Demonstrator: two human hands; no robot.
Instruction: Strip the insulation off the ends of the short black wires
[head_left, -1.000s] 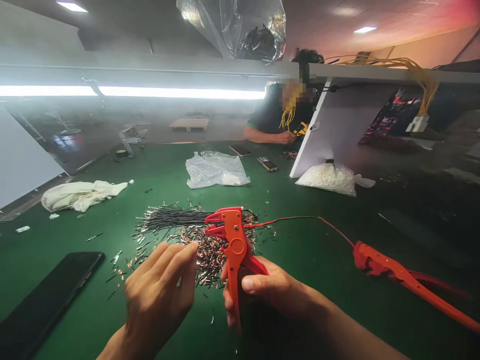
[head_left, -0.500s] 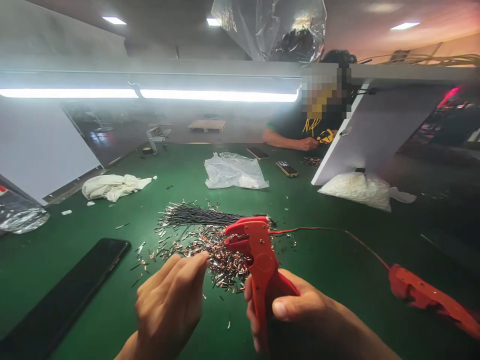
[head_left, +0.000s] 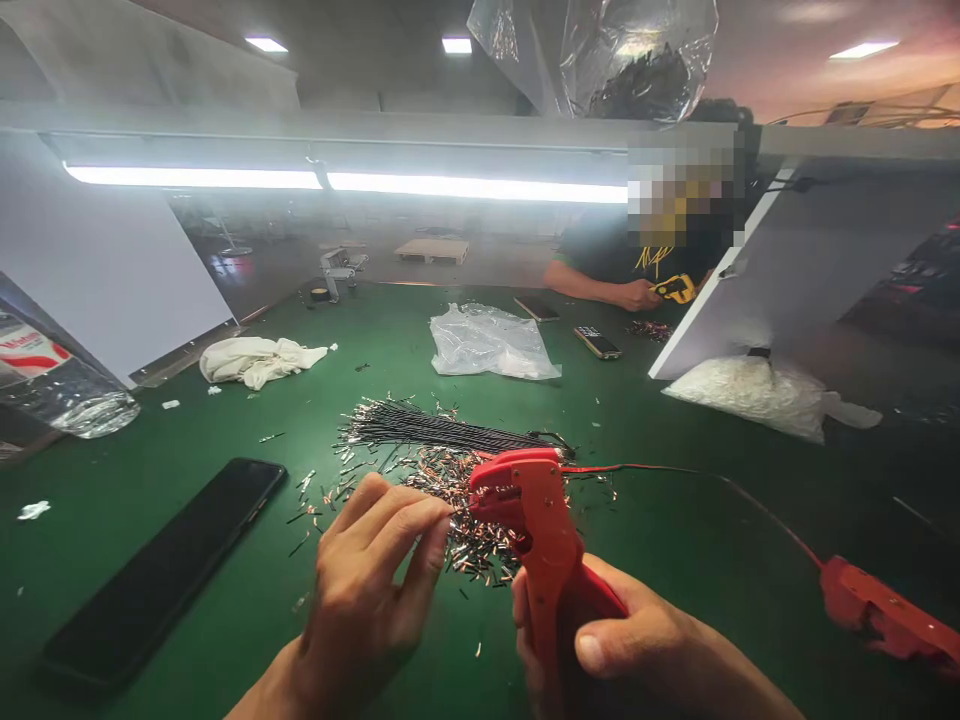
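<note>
My right hand (head_left: pixel 630 630) clasps the red wire stripper (head_left: pixel 547 530) at the scrap heap (head_left: pixel 480 560); my left (head_left: pixel 375 560), beside it, bunches, whether on anything I can't tell. Left of the heap, a bottle (head_left: pixel 94 400) wears a red-and-white label (head_left: pixel 30 352), unreadable.

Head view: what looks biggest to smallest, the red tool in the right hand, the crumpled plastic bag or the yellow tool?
1. Red tool
2. Plastic bag
3. Yellow tool
Being nearest helps the first look so big.
</note>
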